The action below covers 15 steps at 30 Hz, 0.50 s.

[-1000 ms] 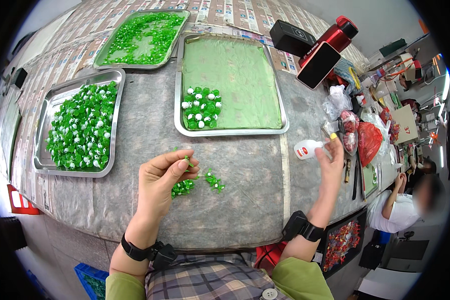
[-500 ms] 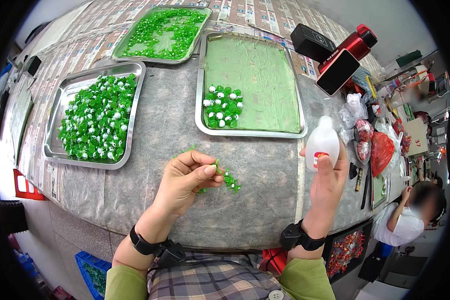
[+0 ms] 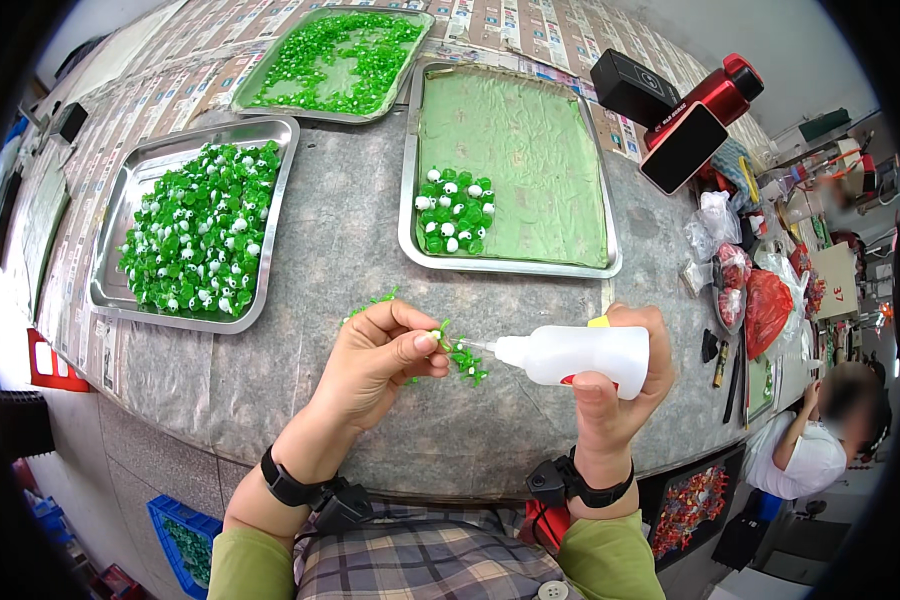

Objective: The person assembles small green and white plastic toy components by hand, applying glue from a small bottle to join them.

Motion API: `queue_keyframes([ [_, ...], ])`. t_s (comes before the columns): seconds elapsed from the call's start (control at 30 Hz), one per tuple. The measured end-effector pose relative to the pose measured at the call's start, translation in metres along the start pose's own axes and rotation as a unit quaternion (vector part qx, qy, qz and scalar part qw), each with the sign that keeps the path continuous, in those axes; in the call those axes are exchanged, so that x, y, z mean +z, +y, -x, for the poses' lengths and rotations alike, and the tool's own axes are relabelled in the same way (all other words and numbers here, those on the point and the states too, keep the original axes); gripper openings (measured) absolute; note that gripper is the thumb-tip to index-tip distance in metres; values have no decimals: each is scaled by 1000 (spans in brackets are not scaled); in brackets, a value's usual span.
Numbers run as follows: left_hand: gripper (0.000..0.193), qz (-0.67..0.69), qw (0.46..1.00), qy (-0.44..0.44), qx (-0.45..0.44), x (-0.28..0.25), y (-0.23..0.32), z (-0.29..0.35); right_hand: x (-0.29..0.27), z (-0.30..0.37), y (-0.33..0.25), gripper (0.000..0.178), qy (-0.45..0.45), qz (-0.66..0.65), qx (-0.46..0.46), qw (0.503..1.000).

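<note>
Tips the white bottle (image 3: 582, 355) from twelve toward nine o'clock, wrapped closely by right hand (image 3: 622, 418), bringing nozzle (image 3: 481, 346) near small green piece (image 3: 443, 332) pinched in left hand (image 3: 368, 368), probably for dispensing, next calling for steady, light squeeze.

Your right hand (image 3: 622, 408) has lifted the white bottle (image 3: 590, 352) off the desk (image 3: 500, 430) and moved in from well right of the small green piece (image 3: 442, 333). Upright half a second ago, the bottle is now tipped sideways, its nozzle (image 3: 478, 345) just right of that piece.
</note>
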<state>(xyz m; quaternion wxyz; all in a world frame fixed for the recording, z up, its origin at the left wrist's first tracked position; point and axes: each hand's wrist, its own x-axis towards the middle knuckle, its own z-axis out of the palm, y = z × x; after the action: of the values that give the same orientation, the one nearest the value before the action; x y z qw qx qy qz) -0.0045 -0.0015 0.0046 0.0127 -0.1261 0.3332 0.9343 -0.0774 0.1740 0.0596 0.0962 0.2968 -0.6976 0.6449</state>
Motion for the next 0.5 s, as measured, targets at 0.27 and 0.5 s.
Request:
queue_keyframes([
  [0.27,6,-2,1000,-4,-2,0,0,0,1,0,-1,40,-10,23,7,1000],
  [0.5,7,2,1000,-6,-5,-2,-1,0,2,-1,0,39,-14,41,-19,999],
])
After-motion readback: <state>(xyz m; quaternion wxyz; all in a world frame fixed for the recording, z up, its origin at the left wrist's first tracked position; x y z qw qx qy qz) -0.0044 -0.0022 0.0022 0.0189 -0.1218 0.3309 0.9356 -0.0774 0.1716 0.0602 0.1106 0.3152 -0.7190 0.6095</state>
